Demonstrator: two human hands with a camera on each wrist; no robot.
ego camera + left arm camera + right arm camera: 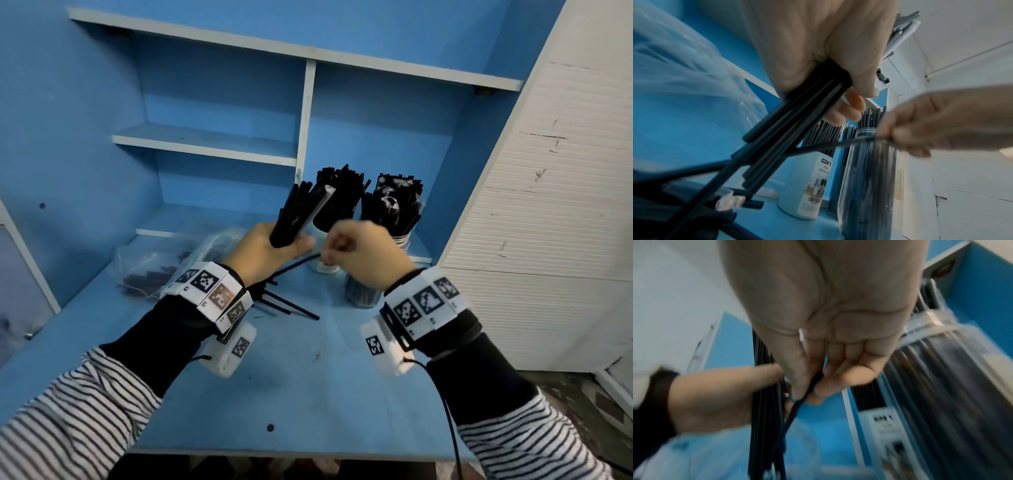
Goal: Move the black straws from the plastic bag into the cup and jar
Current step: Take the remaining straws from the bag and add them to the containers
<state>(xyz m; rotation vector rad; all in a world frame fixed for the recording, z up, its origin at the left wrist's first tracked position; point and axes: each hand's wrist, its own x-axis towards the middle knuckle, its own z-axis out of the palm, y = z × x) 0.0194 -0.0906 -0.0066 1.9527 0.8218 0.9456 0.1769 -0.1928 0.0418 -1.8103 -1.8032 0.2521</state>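
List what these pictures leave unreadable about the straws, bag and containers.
- Plastic bag: head view, how many straws remain; film and left hand hide them.
- Cup: head view, mostly behind the right hand.
- Cup label: right wrist view, blurred.
- Jar base: left wrist view, cut off.

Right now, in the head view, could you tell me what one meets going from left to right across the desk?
plastic bag → left hand gripping a bundle of straws → right hand pinching a single straw → clear jar packed with straws
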